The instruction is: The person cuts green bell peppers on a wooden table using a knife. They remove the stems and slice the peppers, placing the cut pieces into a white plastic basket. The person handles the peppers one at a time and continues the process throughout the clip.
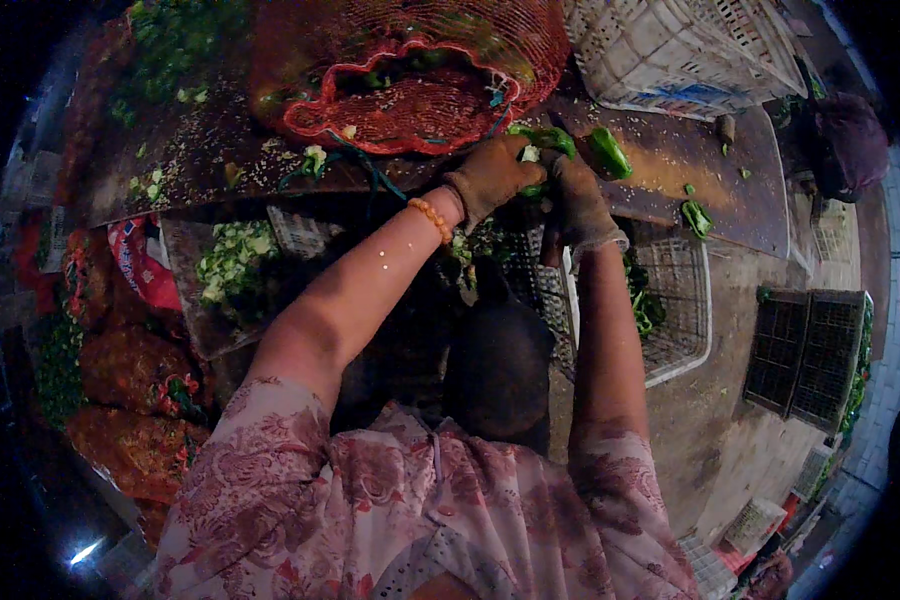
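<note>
My left hand (495, 174), in a brown work glove, is closed on a green pepper (553, 139) at the table's near edge. Close against it, my right hand (576, 187) wears a matching glove, its fingers bent beside the pepper; the hands hide whether it grips a tool. A pale piece of pepper core (529, 154) shows between the hands. Just right of them a larger piece of green pepper (610, 153) lies on the dark table (660, 161). Beyond my left hand, a red mesh sack (420, 112) lies with its mouth towards me, green produce inside.
A white plastic crate (667, 60) stands at the table's back right. Below the edge are a crate of green pieces (709, 300) and a container of pale trimmings (232, 259). Scattered seeds and a pepper scrap (696, 217) lie on the table. Filled mesh sacks (131, 367) stand at left.
</note>
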The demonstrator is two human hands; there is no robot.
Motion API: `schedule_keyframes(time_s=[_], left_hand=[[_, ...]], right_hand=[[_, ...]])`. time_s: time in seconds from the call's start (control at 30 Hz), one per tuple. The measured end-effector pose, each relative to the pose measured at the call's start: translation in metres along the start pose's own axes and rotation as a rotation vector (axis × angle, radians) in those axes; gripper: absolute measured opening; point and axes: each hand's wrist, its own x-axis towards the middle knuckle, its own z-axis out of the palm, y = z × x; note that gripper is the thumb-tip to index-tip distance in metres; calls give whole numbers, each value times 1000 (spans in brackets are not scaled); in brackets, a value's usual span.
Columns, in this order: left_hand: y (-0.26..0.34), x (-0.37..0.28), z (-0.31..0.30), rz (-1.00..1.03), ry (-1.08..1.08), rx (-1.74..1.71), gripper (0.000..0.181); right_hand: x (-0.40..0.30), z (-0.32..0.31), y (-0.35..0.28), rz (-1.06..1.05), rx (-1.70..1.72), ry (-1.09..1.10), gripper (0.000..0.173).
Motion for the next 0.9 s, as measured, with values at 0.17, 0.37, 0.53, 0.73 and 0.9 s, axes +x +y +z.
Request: schedule_keyframes(time_s=[0.17, 0.37, 0.53, 0.73, 0.9], left_hand=[[38, -12, -9, -211, -85, -433, 26], [29, -12, -6, -69, -95, -514, 33], [71, -25, 1, -258, -127, -859, 31], [55, -27, 10, -262, -312, -757, 24], [10, -15, -26, 370, -322, 563, 23]], right_hand=[[-24, -4, -64, 268, 501, 42, 31], [-34, -3, -80, 216, 580, 172, 28], [-70, -36, -74, 228, 356, 195, 26], [-179, -103, -47, -267, -706, 319, 28], [-187, -121, -54, 349, -145, 564, 45]])
